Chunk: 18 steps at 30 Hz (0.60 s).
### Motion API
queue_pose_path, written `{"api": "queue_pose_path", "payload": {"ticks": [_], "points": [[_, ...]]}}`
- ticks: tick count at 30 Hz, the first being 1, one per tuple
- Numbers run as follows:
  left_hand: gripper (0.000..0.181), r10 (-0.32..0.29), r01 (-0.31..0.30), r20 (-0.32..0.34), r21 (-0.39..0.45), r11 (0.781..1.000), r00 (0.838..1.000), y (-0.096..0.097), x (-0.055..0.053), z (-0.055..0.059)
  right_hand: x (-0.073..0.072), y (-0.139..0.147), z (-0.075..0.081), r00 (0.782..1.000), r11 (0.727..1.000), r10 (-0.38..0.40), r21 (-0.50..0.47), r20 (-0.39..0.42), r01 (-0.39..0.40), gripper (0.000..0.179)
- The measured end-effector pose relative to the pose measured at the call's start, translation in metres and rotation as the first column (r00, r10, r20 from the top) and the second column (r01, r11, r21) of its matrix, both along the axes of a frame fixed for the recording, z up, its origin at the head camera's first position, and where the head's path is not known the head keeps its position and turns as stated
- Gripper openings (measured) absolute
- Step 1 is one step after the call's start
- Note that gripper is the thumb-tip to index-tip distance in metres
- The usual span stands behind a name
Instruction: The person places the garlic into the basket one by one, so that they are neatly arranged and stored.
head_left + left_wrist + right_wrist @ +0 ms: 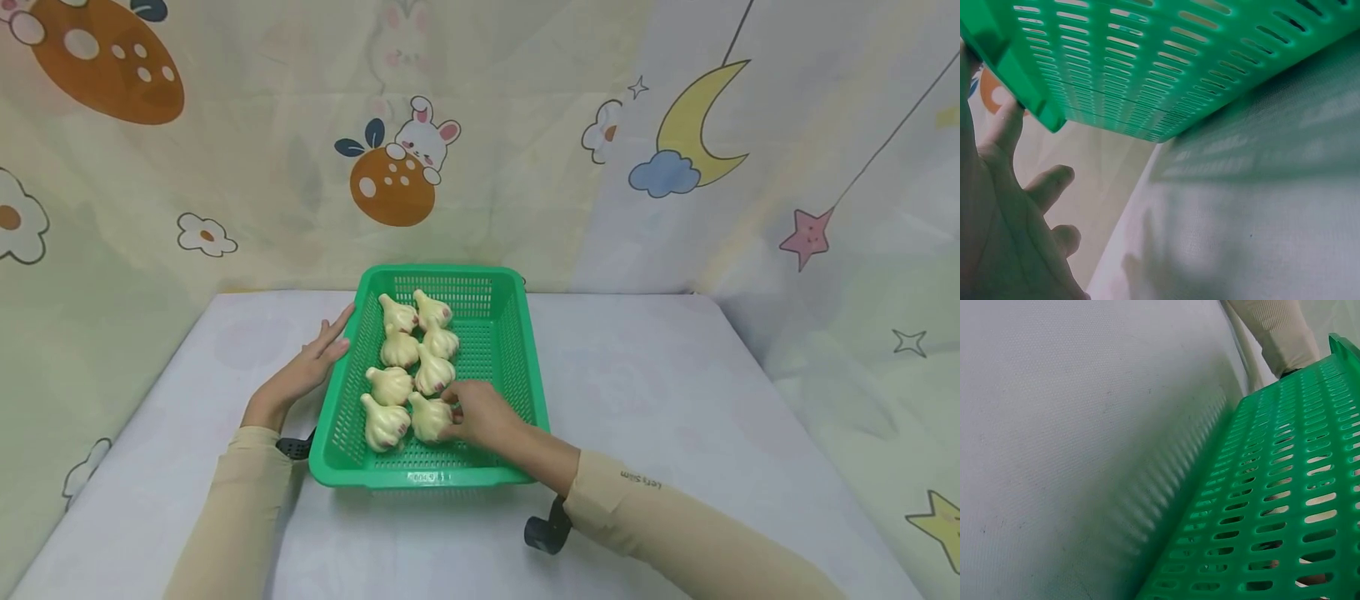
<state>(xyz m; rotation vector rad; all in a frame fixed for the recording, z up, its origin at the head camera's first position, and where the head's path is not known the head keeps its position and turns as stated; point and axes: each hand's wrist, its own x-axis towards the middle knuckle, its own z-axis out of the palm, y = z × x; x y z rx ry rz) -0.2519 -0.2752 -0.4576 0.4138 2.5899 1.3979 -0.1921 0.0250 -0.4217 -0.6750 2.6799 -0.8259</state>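
Note:
A green plastic basket (536, 400) holds several pale garlic bulbs (386, 425), grouped in two rough columns toward its left side. My right hand (487, 419) reaches over the near right part of the basket and pinches the front garlic bulb (430, 418) of the right-hand column between thumb and fingers. That bulb sits low, beside its neighbour. My left hand (306, 371) is at the basket's left side, fingers extended and touching the rim. In the left wrist view, this hand (1013, 194) is below the rim, palm toward the slotted wall (1147, 81). The right wrist view shows mostly the basket's outer wall (1272, 506).
The basket stands on a white-covered table (637, 400), close to its back edge. Behind it hangs a curtain (525, 167) with cartoon prints. A black wrist camera (547, 533) hangs under the right forearm, near the basket's front corner.

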Motion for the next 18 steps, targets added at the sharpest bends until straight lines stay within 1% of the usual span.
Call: {"api": "queue_pose_path", "payload": {"ticks": [3, 10, 18], "points": [[0.056, 0.000, 0.000, -0.015, -0.005, 1.000, 1.000, -0.0027, -0.0016, -0.0009, 0.0001, -0.0016, 0.0019, 1.000, 1.000, 0.005, -0.005, 0.001, -0.005, 0.046], [0.057, 0.000, 0.000, -0.017, 0.006, 1.000, 1.000, -0.0047, 0.0001, 0.0015, -0.0003, -0.0042, 0.0032, 1.000, 1.000, 0.012, -0.023, 0.004, -0.012, 0.044], [0.056, 0.011, -0.011, -0.034, -0.001, 1.000, 0.999, -0.0060, 0.0036, -0.0002, 0.0018, -0.0052, 0.0031, 1.000, 1.000, 0.005, -0.031, 0.019, -0.004, 0.054]]}}
